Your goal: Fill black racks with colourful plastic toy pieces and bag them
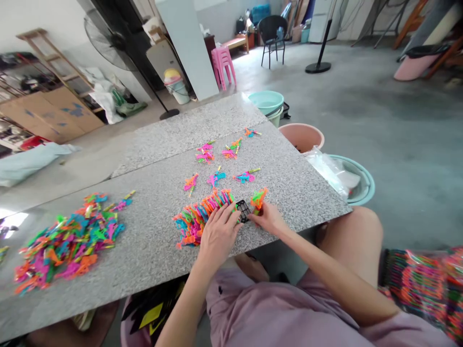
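Note:
A tightly packed row of small bright plastic toys (195, 217) stands near the table's front edge; their exact kind is too blurred to tell. My left hand (219, 233) lies over the right end of that row, fingers stretched out and touching the toys. Beside those fingers, a black grid tray (243, 210) shows its bare cells. To the right of the tray, my right hand (269, 218) pinches an orange and green plastic toy (258, 198), held upright just over the table. The fingertips hide its lower end.
A large heap of similar toys (72, 241) covers the left of the granite table (144, 221). Several small toy clusters (217, 178) lie beyond the row. Basins, including a pink one (302, 137), stand past the right edge. Bagged toys (423, 284) lie at lower right.

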{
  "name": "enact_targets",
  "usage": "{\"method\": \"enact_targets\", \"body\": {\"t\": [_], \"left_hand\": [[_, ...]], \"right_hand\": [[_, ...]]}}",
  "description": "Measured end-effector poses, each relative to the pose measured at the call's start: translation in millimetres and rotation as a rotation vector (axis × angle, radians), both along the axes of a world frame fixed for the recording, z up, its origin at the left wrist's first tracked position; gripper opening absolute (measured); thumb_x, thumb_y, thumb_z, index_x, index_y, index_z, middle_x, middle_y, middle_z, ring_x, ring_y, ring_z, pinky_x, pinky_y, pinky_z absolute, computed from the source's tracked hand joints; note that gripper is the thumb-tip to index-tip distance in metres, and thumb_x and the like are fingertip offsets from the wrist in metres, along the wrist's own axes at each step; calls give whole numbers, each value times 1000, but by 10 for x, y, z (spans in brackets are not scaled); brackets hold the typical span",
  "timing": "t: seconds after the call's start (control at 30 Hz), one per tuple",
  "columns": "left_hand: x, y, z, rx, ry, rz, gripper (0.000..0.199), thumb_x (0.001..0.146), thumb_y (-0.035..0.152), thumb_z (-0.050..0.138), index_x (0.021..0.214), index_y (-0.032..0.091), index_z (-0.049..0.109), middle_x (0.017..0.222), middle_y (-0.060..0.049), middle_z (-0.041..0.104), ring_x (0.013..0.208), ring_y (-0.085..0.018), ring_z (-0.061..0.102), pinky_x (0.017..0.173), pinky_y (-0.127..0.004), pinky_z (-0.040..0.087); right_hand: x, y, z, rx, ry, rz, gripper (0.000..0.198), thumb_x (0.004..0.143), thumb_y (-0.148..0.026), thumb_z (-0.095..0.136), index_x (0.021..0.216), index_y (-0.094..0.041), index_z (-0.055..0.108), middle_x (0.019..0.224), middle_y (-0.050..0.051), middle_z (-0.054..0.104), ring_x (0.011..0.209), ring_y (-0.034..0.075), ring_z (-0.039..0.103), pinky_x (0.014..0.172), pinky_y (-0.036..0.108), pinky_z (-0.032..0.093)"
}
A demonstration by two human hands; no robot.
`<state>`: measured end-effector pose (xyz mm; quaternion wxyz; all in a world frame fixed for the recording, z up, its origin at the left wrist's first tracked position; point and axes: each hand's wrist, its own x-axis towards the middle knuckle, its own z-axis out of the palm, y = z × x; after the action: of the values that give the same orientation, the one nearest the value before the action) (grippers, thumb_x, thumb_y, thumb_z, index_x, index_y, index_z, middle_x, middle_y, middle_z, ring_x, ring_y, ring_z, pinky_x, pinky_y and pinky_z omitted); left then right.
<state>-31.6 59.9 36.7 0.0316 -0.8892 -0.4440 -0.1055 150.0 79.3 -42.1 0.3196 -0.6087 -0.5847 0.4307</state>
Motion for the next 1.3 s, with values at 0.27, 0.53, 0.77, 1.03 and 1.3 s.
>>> {"method": "enact_targets", "body": {"t": [0.27, 0.53, 0.77, 1.03, 1.3], "left_hand": [[7, -19, -64, 38, -55, 14, 23, 95, 18, 48, 115, 18, 60, 133, -9, 59, 125, -25, 53, 106, -44, 45], [-5, -23, -93, -12, -144, 98, 40, 93, 18, 51, 132, 17, 46, 126, -11, 62, 119, -25, 57, 101, -40, 47], [22, -19, -51, -36, -122, 110, 38, 93, 17, 49, 131, 17, 48, 127, -10, 62, 121, -24, 55, 102, -39, 45], [63, 98, 59, -67, 15, 56, 44, 92, 17, 46, 136, 13, 47, 140, -10, 54, 134, -27, 43, 110, -45, 39], [127, 83, 23, -56, -71, 144, 53, 87, 14, 47, 139, 8, 44, 144, -15, 49, 137, -26, 41, 111, -43, 41]], "right_hand": [[-153, 76, -73, 66, -138, 147, 8, 70, -11, 69, 75, -16, 66, 67, -1, 64, 63, 14, 57, 58, 21, 36], [-181, 140, -122, 134, -396, 200, 13, 77, -30, 69, 78, -18, 70, 69, 2, 66, 67, 18, 60, 59, 23, 36], [-234, 241, -121, 145, -468, 309, 14, 76, -26, 69, 86, -16, 71, 78, 5, 68, 73, 21, 62, 64, 24, 40], [-275, 161, 58, 111, -534, 343, 17, 85, -18, 56, 97, -17, 69, 85, 9, 71, 80, 23, 66, 69, 26, 43], [-383, 241, 154, 99, -638, 436, 23, 89, -13, 48, 102, -14, 66, 95, 16, 70, 88, 26, 68, 74, 29, 48]]}}
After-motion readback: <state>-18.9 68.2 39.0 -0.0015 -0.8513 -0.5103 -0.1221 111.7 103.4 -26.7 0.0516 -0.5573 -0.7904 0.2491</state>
